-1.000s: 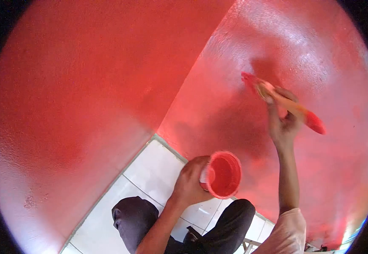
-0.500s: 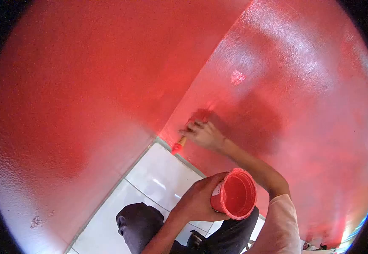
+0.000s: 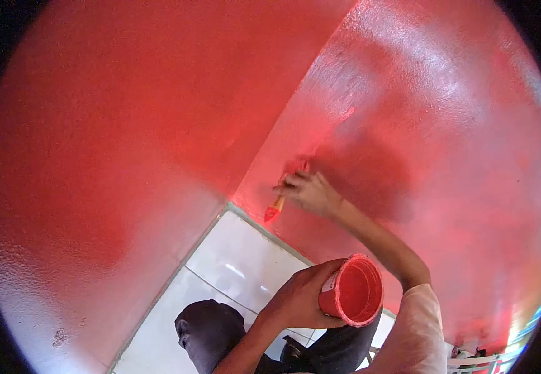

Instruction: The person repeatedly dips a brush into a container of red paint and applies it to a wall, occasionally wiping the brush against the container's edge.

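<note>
My left hand [image 3: 301, 299] is wrapped round a red paint cup [image 3: 359, 290], whose open top faces me and shows red paint inside. Higher up, my right hand [image 3: 313, 192] grips a paintbrush [image 3: 278, 203] with a yellowish handle and a red end pointing down toward the floor. The brush's bristles [image 3: 296, 166] are blurred against the right-hand red wall [image 3: 469, 206], close to the corner. Fresh wet red streaks run up the wall above the brush.
Another red wall [image 3: 114, 124] meets the right one at a corner. White floor tiles [image 3: 236, 249] lie below. My dark-clothed knees [image 3: 211, 330] are at the bottom. White slatted furniture [image 3: 479, 363] stands at the lower right.
My right hand and the brush have shifted slightly up and to the right along the wall. The cup in my left hand has moved a little right and down.
</note>
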`<state>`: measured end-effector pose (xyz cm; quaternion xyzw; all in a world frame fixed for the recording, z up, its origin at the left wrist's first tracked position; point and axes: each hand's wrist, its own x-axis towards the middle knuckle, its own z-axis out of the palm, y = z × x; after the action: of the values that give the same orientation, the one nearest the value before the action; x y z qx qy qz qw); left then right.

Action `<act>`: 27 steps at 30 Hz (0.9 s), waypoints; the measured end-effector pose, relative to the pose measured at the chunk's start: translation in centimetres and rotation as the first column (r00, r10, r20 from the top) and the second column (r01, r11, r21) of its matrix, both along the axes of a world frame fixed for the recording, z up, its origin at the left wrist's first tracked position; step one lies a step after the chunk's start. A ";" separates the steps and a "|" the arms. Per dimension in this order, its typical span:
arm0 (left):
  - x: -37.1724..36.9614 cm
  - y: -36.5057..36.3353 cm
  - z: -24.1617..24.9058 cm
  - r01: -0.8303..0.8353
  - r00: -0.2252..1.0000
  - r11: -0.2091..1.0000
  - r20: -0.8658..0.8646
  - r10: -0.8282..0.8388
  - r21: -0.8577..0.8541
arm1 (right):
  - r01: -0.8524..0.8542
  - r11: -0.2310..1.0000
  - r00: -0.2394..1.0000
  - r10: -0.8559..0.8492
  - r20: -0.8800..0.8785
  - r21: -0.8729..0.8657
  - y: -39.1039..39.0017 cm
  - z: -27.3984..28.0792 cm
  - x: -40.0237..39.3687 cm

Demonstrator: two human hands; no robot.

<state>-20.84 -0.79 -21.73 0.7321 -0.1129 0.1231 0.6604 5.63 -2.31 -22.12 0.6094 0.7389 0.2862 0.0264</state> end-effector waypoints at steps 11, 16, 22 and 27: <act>-0.3 -0.5 -0.1 -0.009 1.000 0.999 -0.012 0.009 0.051 | 0.125 0.961 0.988 -0.143 0.054 0.246 -1.5 1.1 0.0; -0.4 -0.6 -0.6 -0.017 1.000 0.999 -0.001 0.017 0.049 | 0.049 0.969 0.988 -0.011 -0.156 0.243 -0.8 1.9 1.6; -0.6 -0.5 0.0 0.044 0.998 0.992 -0.051 -0.038 0.114 | -0.018 0.777 0.994 -0.056 0.098 0.630 -1.6 12.6 -0.9; -0.7 -1.0 0.0 -0.005 1.000 0.998 0.009 0.005 0.057 | 0.069 0.987 0.988 -0.088 -0.126 -0.147 -3.0 -3.6 -1.8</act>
<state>-21.56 -1.74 -21.76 0.7504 -0.1176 0.1248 0.6383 3.87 -5.33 -25.70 0.6524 0.7329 0.1905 0.0319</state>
